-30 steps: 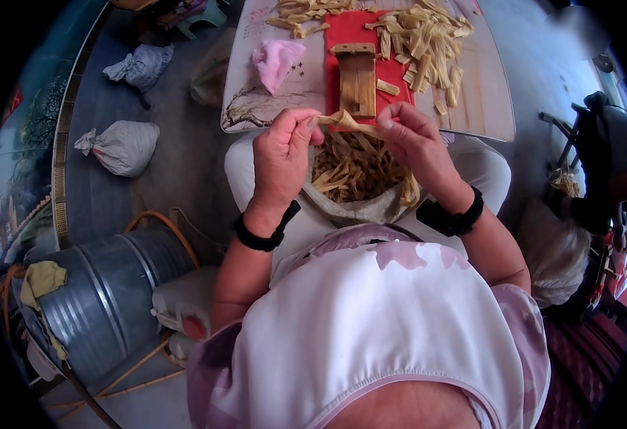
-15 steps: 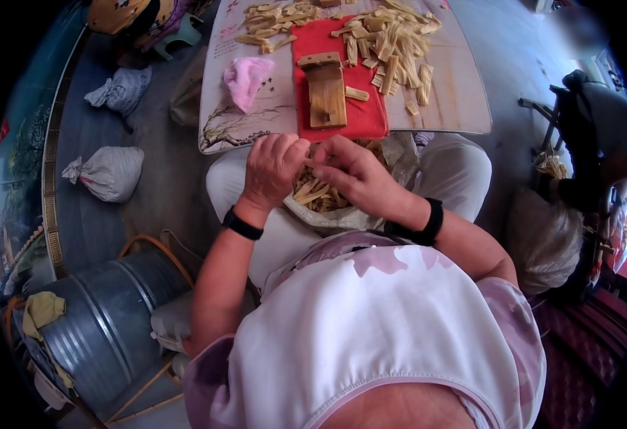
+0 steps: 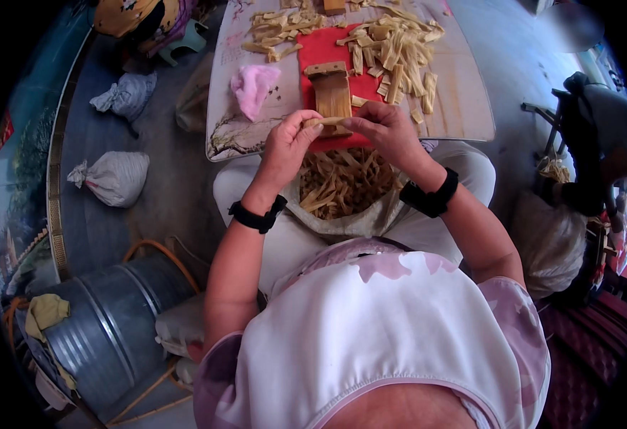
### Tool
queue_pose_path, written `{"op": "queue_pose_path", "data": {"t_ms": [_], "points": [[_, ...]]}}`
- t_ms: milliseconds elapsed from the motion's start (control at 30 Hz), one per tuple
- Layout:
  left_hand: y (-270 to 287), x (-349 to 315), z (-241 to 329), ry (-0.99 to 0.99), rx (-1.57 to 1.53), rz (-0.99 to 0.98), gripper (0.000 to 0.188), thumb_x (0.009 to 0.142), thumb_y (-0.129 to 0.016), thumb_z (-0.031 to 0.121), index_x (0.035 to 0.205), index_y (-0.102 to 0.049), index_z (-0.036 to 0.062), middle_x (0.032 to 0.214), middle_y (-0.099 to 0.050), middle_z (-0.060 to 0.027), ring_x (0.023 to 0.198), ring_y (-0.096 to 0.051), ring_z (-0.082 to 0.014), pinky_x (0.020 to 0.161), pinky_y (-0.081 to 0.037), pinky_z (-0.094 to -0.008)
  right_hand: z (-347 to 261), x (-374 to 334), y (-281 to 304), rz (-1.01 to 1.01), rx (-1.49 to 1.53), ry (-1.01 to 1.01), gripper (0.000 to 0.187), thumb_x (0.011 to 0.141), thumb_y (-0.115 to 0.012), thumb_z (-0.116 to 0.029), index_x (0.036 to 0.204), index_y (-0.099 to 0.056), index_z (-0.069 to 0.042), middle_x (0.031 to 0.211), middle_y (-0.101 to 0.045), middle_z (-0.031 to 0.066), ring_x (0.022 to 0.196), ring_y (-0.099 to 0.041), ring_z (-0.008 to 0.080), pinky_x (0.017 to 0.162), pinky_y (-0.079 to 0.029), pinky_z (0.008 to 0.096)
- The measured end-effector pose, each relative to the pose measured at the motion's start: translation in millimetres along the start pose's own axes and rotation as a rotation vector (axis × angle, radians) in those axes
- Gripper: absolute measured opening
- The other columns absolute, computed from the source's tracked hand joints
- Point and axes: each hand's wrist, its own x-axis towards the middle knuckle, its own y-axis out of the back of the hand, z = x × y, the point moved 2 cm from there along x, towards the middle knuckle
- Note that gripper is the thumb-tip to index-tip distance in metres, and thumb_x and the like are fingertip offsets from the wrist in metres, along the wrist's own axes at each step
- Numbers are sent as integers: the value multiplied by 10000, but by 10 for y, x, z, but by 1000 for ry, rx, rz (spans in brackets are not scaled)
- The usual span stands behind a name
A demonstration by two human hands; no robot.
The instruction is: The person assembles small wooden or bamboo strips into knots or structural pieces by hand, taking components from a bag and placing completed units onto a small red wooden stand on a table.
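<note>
My left hand (image 3: pixel 287 143) and my right hand (image 3: pixel 392 137) are raised over the table's near edge. Between them they pinch a flat, pale yellow strip (image 3: pixel 333 121), one end in each hand. Just beyond it, a wooden block tool (image 3: pixel 331 89) with a raised bar at its far end lies on a red mat (image 3: pixel 312 57); the strip and my fingers cover its near end. Below my hands, an open sack (image 3: pixel 349 227) on my lap holds many similar strips and scraps.
Loose yellow strips (image 3: pixel 399 53) are heaped on the white table (image 3: pixel 463 107), beside a pink cloth (image 3: pixel 254 89). Tied white sacks (image 3: pixel 119 179) stand on the floor at left. A metal drum (image 3: pixel 106 322) is at lower left, and a person's dark sleeve (image 3: pixel 585 136) shows at right.
My hands, close together over the sack before, have moved up and apart toward the wooden tool. The strip now shows stretched between them, and the sack's contents are more exposed.
</note>
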Motion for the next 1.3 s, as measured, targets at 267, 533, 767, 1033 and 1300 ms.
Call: {"op": "queue_pose_path", "data": {"t_ms": [267, 533, 767, 1033, 1300], "points": [[84, 444, -176, 112, 64, 121, 317, 1242, -776, 395, 1371, -826, 110, 855, -598, 116, 691, -485, -6, 589, -382, -235, 94, 360, -5, 66, -47, 5, 374, 1123, -893, -317, 1077, -831, 49, 844, -744, 53, 807, -645, 119, 749, -555, 367], [225, 467, -609, -123, 635, 187, 288, 1218, -766, 337, 1193, -832, 57, 963, -703, -14, 865, -632, -115, 793, -527, -364, 550, 334, -195, 163, -495, 93, 241, 1057, -845, -254, 1128, -830, -24, 951, -822, 205, 896, -807, 381, 840, -636, 526], [420, -731, -762, -26, 605, -9, 296, 1274, -707, 321, 1428, -793, 83, 1428, -709, -43, 1252, -679, -159, 1111, -569, -429, 143, -91, -458, 137, -399, 414, 201, 1021, -865, -232, 1139, -763, -105, 979, -791, 150, 961, -776, 436, 859, -618, 569], [214, -1147, -590, 159, -398, -141, 586, 1314, -596, 482, 1746, -569, 86, 1711, -670, -117, 1488, -713, -250, 1257, -593, -460, -245, -704, -939, 78, -134, 744, 194, 1135, -790, -231, 1188, -725, -56, 1071, -736, 176, 1027, -747, 439, 882, -629, 546], [378, -1065, -805, 626, -864, 128, 489, 1318, -586, 429, 1613, -638, 42, 1557, -730, -102, 1460, -717, -252, 1261, -581, -474, -74, -482, -1229, -131, 44, 405, 309, 1253, -695, -311, 1170, -662, -16, 1013, -707, 268, 965, -719, 516, 876, -589, 607]]}}
